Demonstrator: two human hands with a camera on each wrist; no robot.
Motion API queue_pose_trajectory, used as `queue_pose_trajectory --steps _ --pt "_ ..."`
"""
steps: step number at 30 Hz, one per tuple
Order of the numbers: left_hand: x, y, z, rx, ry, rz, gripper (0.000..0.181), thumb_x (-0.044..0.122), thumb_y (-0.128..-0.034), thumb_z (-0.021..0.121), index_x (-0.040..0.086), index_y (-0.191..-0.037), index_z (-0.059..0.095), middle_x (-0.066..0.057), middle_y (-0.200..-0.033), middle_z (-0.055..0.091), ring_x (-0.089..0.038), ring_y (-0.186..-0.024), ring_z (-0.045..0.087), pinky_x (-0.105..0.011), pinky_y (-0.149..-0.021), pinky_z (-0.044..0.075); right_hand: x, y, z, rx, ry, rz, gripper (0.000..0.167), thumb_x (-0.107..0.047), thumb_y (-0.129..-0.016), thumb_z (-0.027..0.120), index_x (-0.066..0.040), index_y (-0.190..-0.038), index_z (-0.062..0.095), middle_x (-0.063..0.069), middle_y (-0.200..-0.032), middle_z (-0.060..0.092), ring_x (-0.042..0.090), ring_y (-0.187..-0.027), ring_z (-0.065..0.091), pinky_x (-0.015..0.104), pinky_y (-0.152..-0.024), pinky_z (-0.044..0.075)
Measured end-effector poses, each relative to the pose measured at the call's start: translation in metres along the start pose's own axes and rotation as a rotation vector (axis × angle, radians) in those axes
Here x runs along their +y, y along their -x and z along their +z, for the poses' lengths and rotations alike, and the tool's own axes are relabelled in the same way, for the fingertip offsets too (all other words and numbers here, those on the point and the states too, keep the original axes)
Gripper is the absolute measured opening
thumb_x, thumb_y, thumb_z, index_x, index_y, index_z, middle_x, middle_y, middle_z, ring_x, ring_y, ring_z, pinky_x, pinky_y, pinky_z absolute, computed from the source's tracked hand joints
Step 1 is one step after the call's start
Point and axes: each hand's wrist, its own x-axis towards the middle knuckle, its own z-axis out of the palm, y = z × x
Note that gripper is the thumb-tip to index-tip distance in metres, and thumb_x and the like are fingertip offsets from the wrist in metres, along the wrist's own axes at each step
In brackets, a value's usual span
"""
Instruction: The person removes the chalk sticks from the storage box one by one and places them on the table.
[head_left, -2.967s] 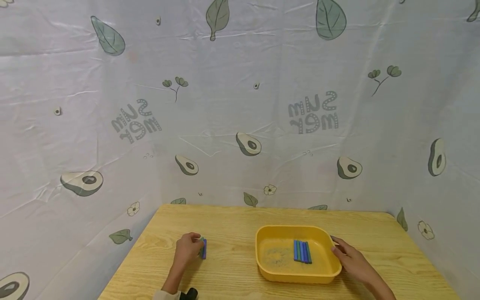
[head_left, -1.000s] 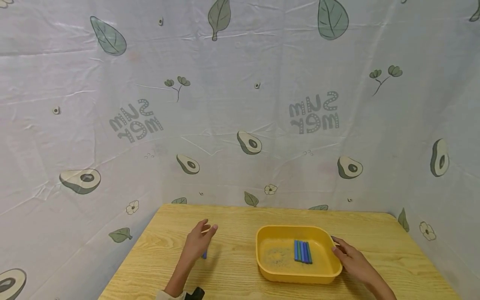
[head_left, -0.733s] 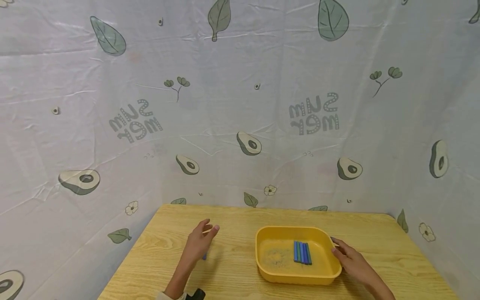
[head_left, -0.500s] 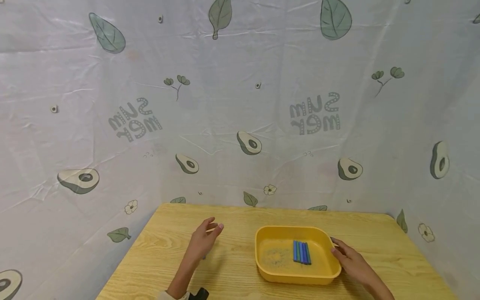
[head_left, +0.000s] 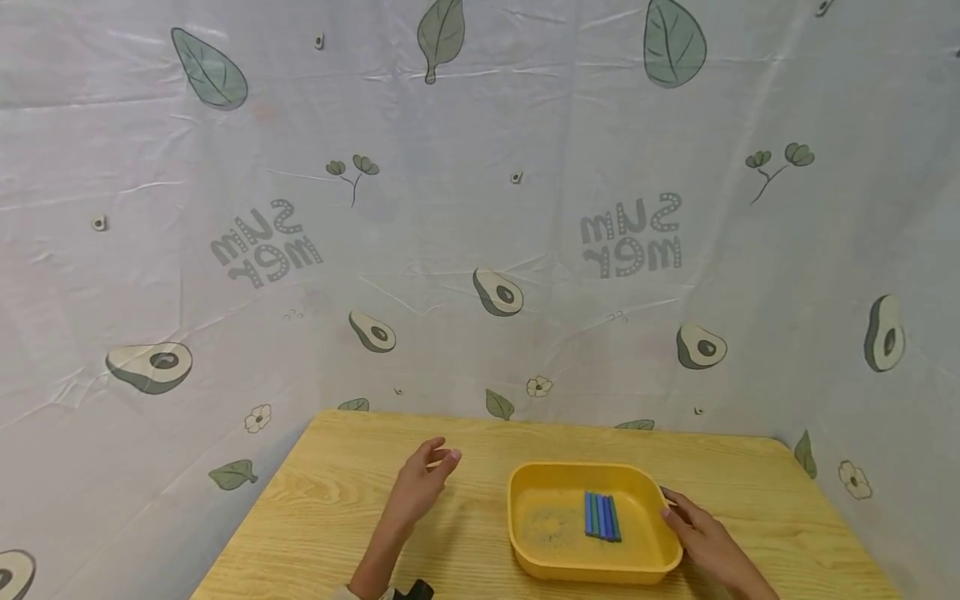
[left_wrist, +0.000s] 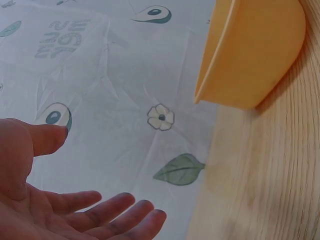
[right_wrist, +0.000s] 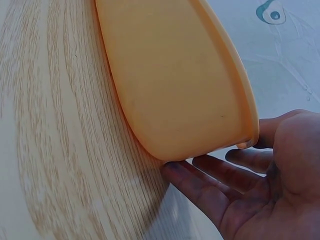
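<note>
Tub (head_left: 588,571): yellow, sitting on the right half of the desk (head_left: 315,517), wood-grained from where I watch.
Sticks (head_left: 602,517): inside the tub, on its floor, just right of the middle; I make out a row of blue and green ones lying side by side.
Smudges (head_left: 551,527): greyish marks on the tub floor, left of the sticks.
Left hand (head_left: 422,486): over the desk, left of the tub and apart from it; my left-wrist feed shows loosely spread fingers and a bare palm, holding nothing.
Right hand (head_left: 705,537): gripping the tub at its right end, thumb at the rim; my right-wrist feed shows fingers (right_wrist: 200,190) against the outer wall.
Backdrop (head_left: 442,208): a pale sheet printed with avocados, leaves and mirrored "summer".
</note>
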Motion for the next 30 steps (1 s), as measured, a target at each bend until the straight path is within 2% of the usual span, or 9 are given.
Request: queue_pose_trajectory --steps 6,12,15,19,24,30 --pt "0.005 0.003 0.008 -0.024 0.046 0.007 0.07 0.041 -0.1091 0.063 -0.005 -0.158 0.044 -0.03 -0.148 0.061 -0.048 -0.133 0.063 -0.051 -0.097 0.064 0.002 0.004 0.001 -0.009 0.04 0.009 0.071 -0.041 -0.117 0.043 0.01 -0.164 0.028 0.039 -0.154 0.05 0.047 -0.133 0.063 0.051 -0.099 0.062" --pt "0.005 0.003 0.011 -0.049 0.073 -0.005 0.071 0.043 -0.1092 0.062 -0.005 -0.158 0.044 -0.031 -0.148 0.059 -0.049 -0.134 0.062 -0.053 -0.099 0.062 0.004 0.008 0.004 0.002 0.017 0.004 0.07 -0.039 -0.117 0.043 0.01 -0.164 0.028 0.04 -0.157 0.047 0.05 -0.136 0.059 0.051 -0.101 0.061" --pt "0.004 0.004 0.012 -0.051 0.088 -0.028 0.071 0.043 -0.1087 0.063 -0.004 -0.158 0.044 -0.031 -0.148 0.059 -0.049 -0.135 0.061 -0.054 -0.101 0.062 0.004 0.009 0.007 0.005 0.0 -0.007 0.068 -0.037 -0.117 0.044 0.011 -0.164 0.029 0.039 -0.157 0.047 0.049 -0.136 0.06 0.049 -0.101 0.061" --pt "0.005 0.003 0.014 -0.061 0.112 -0.034 0.072 0.044 -0.1087 0.063 -0.004 -0.159 0.043 -0.031 -0.149 0.058 -0.049 -0.135 0.06 -0.053 -0.101 0.062 0.003 0.009 0.008 0.019 0.019 -0.033 0.066 -0.037 -0.117 0.044 0.01 -0.162 0.033 0.036 -0.151 0.055 0.043 -0.129 0.066 0.048 -0.099 0.062" --pt "0.015 0.002 0.022 -0.088 0.154 -0.042 0.072 0.043 -0.1081 0.065 -0.003 -0.159 0.043 -0.029 -0.149 0.057 -0.047 -0.137 0.06 -0.053 -0.103 0.061 -0.001 0.008 0.003 0.024 0.051 -0.055 0.065 -0.037 -0.117 0.045 0.01 -0.162 0.034 0.035 -0.149 0.058 0.039 -0.126 0.069 0.047 -0.098 0.062" --pt "0.03 0.002 0.039 -0.122 0.222 -0.056 0.069 0.039 -0.1082 0.066 -0.003 -0.158 0.044 -0.026 -0.146 0.06 -0.045 -0.136 0.061 -0.053 -0.104 0.06 -0.001 0.007 0.0 0.001 0.022 -0.063 0.065 -0.035 -0.117 0.044 0.009 -0.163 0.032 0.034 -0.149 0.058 0.033 -0.121 0.071 0.036 -0.089 0.062"
